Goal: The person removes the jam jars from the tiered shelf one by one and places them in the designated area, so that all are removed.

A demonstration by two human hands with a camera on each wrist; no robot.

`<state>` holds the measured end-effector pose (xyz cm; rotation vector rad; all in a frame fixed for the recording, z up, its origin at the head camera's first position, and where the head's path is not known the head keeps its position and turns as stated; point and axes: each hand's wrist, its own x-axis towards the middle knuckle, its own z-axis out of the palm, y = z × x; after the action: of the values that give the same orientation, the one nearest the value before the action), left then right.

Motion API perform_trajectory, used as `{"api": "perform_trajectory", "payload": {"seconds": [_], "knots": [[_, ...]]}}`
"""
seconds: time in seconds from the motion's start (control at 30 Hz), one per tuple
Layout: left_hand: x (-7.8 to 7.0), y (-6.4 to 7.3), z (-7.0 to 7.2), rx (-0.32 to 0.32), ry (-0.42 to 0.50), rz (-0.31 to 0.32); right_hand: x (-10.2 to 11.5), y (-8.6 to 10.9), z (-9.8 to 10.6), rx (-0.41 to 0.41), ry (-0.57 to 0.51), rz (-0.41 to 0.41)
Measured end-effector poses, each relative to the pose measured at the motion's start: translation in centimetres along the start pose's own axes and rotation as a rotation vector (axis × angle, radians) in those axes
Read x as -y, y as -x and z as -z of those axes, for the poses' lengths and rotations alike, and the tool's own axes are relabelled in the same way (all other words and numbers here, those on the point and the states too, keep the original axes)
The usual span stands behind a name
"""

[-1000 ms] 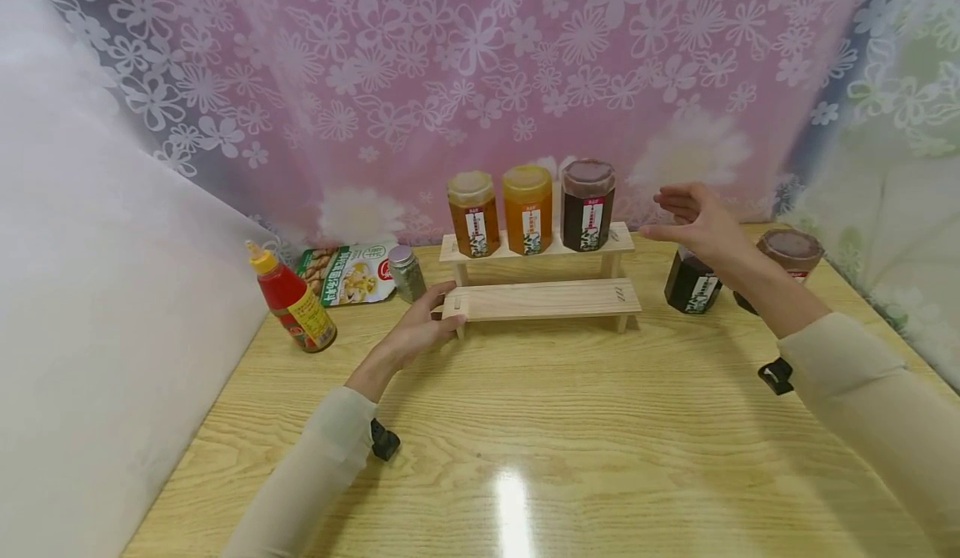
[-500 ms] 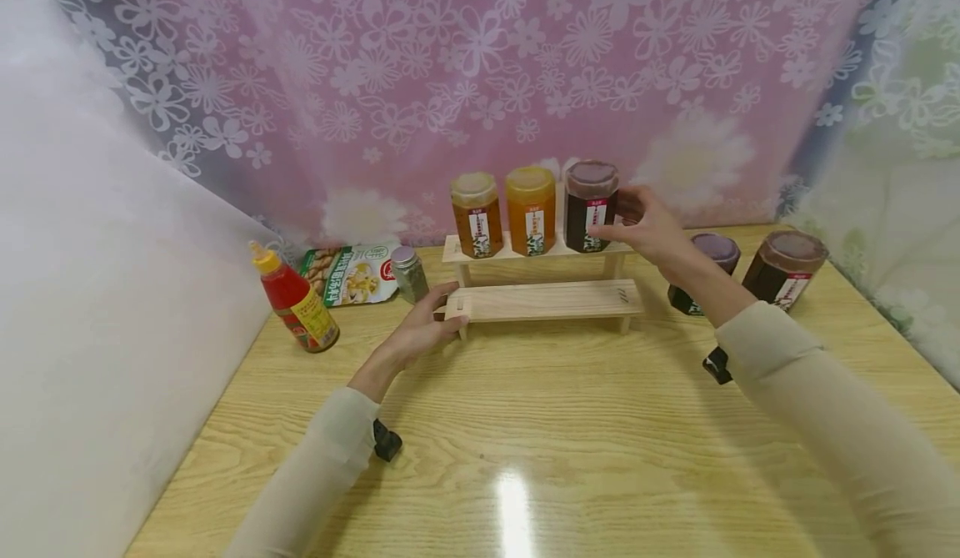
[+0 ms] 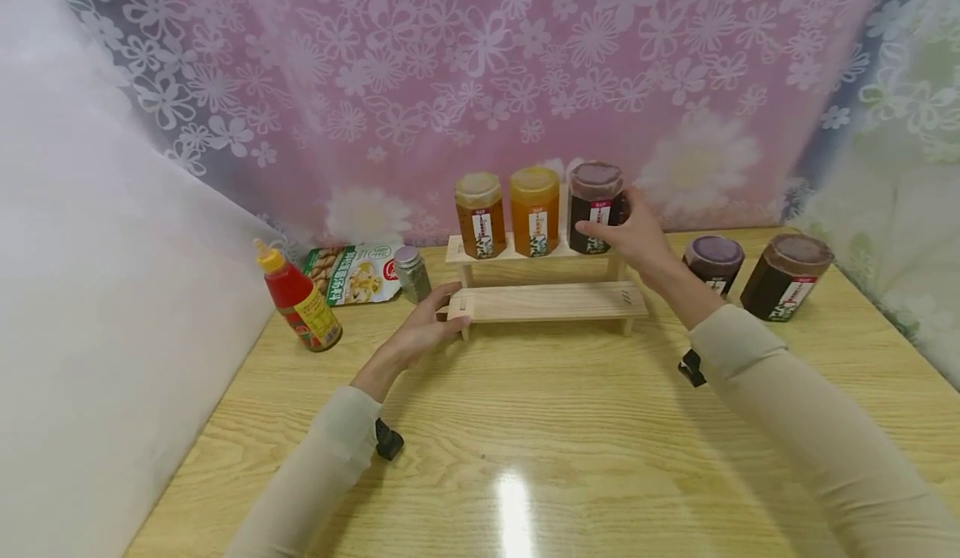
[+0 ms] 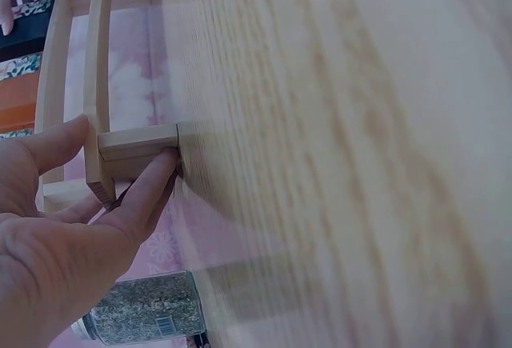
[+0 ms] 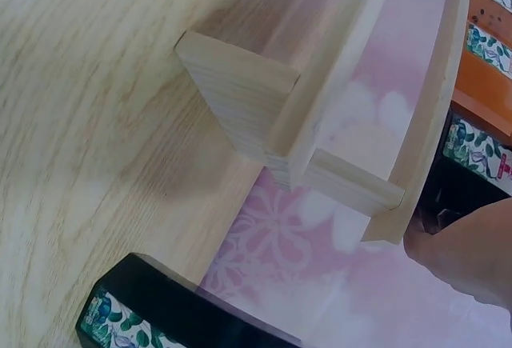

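A two-step wooden rack [image 3: 547, 302] stands on the table. My left hand [image 3: 417, 333] grips the left end of its lower step, thumb at the front edge; in the left wrist view the fingers reach round the short leg [image 4: 140, 140]. On the upper step are an amber jar [image 3: 480, 218], an orange jar [image 3: 534, 212] and a dark jar [image 3: 595, 199] at the right end. My right hand [image 3: 640, 237] holds that dark jar, its thumb across the label and its fingers mostly hidden behind the right side. The jar stands upright.
Two more dark jars, one purple-lidded [image 3: 714, 256] and one brown-lidded [image 3: 787, 279], stand right of the rack. Left of it are a small herb jar [image 3: 412, 274], a food packet [image 3: 358, 274] and a red sauce bottle [image 3: 300, 299]. A floral curtain [image 3: 480, 82] hangs behind.
My right hand has come left from above the purple-lidded jar to the dark jar on the upper step and closed round it. The left hand keeps its hold on the rack.
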<state>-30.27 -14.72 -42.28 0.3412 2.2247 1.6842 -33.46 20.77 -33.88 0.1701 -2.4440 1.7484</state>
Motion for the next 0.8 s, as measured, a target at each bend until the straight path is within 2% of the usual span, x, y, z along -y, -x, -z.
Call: {"api": "perform_trajectory", "payload": {"seconds": [0.4,0.8], "knots": [[0.2,-0.2,0.0,-0.019,-0.010,-0.001,-0.5,1.2,1.1,0.018,0.048,0.059],[0.3,-0.2,0.0,-0.010,-0.006,0.001,-0.5,3.9,2.5,0.011,0.156,0.039]]}}
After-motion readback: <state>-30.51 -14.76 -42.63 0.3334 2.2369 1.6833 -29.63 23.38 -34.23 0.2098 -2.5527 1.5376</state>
